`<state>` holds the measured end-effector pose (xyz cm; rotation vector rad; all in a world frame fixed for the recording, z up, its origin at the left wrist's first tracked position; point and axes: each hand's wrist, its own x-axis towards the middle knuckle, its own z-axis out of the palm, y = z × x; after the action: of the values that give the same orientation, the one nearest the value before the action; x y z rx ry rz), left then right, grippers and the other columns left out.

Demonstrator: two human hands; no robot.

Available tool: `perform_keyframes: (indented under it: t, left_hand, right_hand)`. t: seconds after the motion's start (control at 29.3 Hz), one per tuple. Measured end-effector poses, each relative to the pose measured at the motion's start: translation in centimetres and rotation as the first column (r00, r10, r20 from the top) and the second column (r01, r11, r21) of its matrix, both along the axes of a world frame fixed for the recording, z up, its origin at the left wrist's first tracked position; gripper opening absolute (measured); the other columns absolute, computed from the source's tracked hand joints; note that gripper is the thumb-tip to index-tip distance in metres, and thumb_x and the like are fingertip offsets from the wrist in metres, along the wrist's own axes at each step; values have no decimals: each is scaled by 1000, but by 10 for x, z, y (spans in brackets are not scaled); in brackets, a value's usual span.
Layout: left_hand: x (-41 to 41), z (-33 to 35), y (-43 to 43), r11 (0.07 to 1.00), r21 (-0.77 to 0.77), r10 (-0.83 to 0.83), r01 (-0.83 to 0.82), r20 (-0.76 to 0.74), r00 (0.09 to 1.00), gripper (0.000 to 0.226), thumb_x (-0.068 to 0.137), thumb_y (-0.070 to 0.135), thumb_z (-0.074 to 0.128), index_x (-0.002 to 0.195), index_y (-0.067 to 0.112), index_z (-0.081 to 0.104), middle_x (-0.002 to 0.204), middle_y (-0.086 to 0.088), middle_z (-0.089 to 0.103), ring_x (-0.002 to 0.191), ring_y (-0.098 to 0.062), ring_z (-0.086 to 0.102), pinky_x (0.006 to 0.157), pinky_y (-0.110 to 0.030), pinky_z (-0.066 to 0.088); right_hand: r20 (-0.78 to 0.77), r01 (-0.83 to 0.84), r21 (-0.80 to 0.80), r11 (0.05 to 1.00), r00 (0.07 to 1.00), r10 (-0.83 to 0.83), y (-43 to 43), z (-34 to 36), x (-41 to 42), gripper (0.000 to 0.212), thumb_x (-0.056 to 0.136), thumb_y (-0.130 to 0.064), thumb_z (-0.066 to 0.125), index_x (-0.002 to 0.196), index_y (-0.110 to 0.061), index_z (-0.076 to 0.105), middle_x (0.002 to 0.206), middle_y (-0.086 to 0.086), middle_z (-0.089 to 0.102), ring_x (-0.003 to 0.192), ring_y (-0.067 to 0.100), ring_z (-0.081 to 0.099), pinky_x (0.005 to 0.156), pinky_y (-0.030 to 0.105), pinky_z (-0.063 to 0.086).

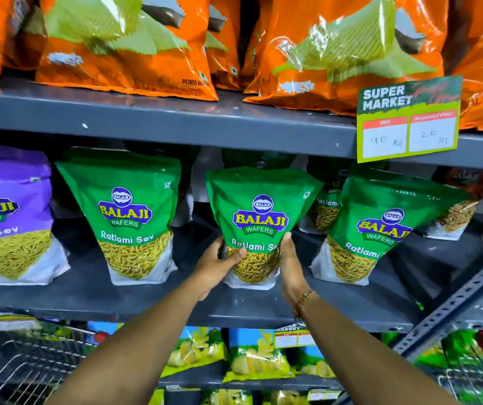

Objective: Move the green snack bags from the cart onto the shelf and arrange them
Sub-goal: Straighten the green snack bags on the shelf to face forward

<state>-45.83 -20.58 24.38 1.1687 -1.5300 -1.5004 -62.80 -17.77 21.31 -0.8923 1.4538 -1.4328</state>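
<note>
**A:** What is seen from the head view, and where is the bag being handled?

**B:** A green bag is held upright at the centre, its base resting on the grey shelf. It is gripped low down from both sides: the left hand is pressed to its lower left edge at about 8 o'clock of the bag, thumb laid across the front window, and the right hand is clasped on the lower right edge at about 4 o'clock, fingers curled on the side.

**A:** Are both hands closed on it?

**B:** Yes, both are wrapped on that one bag. A thread band is worn at the right wrist.

**A:** What is placed around it?

**B:** A second green bag is stood at 9 o'clock, apart from the held one. A third green bag is tilted at 3 o'clock, just beside it. A purple bag is set at far left. Orange bags are ranged at 12 o'clock on the upper shelf, and a price tag is hung at 2 o'clock. A wire cart is seen at 7 o'clock.
</note>
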Motion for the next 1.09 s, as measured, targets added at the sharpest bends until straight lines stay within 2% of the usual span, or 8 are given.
perform_keyframes:
  t: [0.27,0.34,0.44,0.51,0.65,0.75,0.92,1.09]
  left_hand:
    - [1,-6,14,997,-78,4,-8,-56,998,70,47,74,68,110,51,50,128,6,60,120,-13,53,105,-46,43]
    - [2,-10,20,973,-151,173,-177,-38,984,84,51,72,65,121,29,45,127,1,58,118,-16,53,102,-43,44]
    - [-2,-20,51,778,-343,576,-526,55,816,62,62,70,46,85,13,41,82,-6,52,84,-31,54,71,-36,40]
    - [-8,-26,77,748,-544,530,-380,146,835,48,76,65,35,70,17,36,61,-2,45,68,-34,52,60,-35,31]
    - [-69,-31,100,698,-701,171,146,361,917,35,89,46,36,66,20,38,59,-12,53,64,-23,46,59,-34,30]
    - [-122,-8,91,784,-607,70,128,291,954,28,89,42,42,83,17,54,77,-13,64,77,-25,58,68,-34,40]
    - [-195,66,50,950,-243,154,-196,-181,971,40,92,20,48,128,6,43,98,-1,58,92,-8,55,80,-17,42]
    - [-215,98,15,952,-195,173,-237,-298,939,34,92,13,46,123,1,47,109,10,49,90,8,51,67,7,34]
  right_hand:
    - [23,24,-5,1000,999,-24,25,33,20,73,77,-76,36,137,-35,41,146,-5,45,134,16,43,115,44,32]
    - [28,89,35,995,996,-90,30,36,23,69,80,-72,37,135,-31,46,142,-10,45,133,15,42,115,42,30]
    - [-35,335,89,938,942,-333,55,39,5,54,93,-51,34,105,-9,66,109,9,64,103,22,57,94,35,41]
    - [-66,537,139,832,844,-533,72,36,-18,56,94,-48,33,79,-6,66,95,20,67,93,30,59,92,37,44]
    - [-144,762,166,626,647,-749,91,40,-74,50,97,-35,29,107,5,59,121,31,59,113,45,51,96,45,38]
    - [-148,821,-23,570,561,-814,84,63,-107,37,96,-19,37,110,13,52,118,33,57,107,39,54,89,41,39]
    - [-49,641,-193,743,750,-660,67,112,-166,36,98,-14,33,124,7,47,105,7,46,91,16,45,72,10,38]
    - [-126,431,-178,885,882,-455,63,136,-200,43,98,-14,30,134,8,35,108,7,40,95,18,44,87,29,35]
